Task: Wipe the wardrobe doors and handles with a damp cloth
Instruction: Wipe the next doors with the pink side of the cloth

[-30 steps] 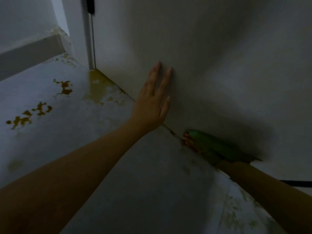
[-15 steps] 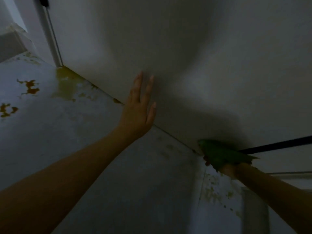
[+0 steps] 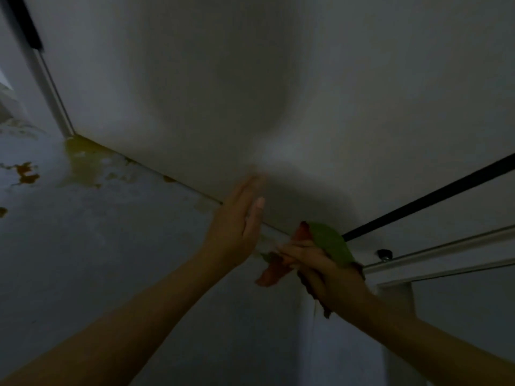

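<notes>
My right grip (image 3: 320, 268) is closed around the green cloth (image 3: 331, 243) at the wardrobe door (image 3: 250, 79) edge; my left grip (image 3: 237, 227) is flat, fingers together, its fingertips blurred.

A dim scene is being viewed from below, toward the top of a white wardrobe door (image 3: 250, 93). The left hand (image 3: 237, 221) is being held flat and open, fingers extended, against the door near its edge. The right hand (image 3: 326, 271) is being closed around a green cloth (image 3: 331, 240), which is being pressed to the door just beside the left hand; reddish folds of the cloth are hanging between the two hands. A black strip (image 3: 434, 196) is being seen running diagonally right of the cloth, with a pale rail (image 3: 446, 254) and a small dark fitting (image 3: 384, 253) beneath it. Yellow-brown stains (image 3: 83, 160) are being shown on the grey surface (image 3: 97, 246) adjoining the door.
</notes>
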Motion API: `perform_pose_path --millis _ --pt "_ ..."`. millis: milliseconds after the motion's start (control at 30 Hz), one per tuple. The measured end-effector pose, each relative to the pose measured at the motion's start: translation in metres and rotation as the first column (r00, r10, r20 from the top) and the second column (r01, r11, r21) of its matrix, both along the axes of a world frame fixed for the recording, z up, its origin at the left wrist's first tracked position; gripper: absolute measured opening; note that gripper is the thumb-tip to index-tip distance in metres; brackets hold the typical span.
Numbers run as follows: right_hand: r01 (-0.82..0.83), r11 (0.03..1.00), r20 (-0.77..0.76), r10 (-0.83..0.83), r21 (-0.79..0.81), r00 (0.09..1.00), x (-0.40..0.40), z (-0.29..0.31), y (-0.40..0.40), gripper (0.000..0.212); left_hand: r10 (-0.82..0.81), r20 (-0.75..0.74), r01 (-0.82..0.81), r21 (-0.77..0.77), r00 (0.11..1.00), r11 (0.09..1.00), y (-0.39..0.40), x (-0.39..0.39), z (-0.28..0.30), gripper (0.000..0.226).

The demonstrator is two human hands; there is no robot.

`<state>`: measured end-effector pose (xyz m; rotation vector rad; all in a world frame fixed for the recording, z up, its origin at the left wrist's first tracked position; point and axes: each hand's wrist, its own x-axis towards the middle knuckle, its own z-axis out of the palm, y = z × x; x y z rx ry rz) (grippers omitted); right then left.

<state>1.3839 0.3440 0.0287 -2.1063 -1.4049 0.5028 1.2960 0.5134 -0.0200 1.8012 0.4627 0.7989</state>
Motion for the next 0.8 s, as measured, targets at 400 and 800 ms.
perform_pose_path --millis 400,800 --pt "0.338 0.903 -0.268 -0.267 0.265 0.925 -0.017 0.043 0.052 0.022 -0.478 0.031 0.391 -0.622 0.878 0.679 0.032 -0.027 0.037 0.041" --pt "0.399 0.88 -0.375 -0.29 0.257 0.88 -0.022 0.049 0.085 0.037 -0.181 0.138 0.226 -0.656 0.974 0.72 0.046 -0.028 0.051 0.021"
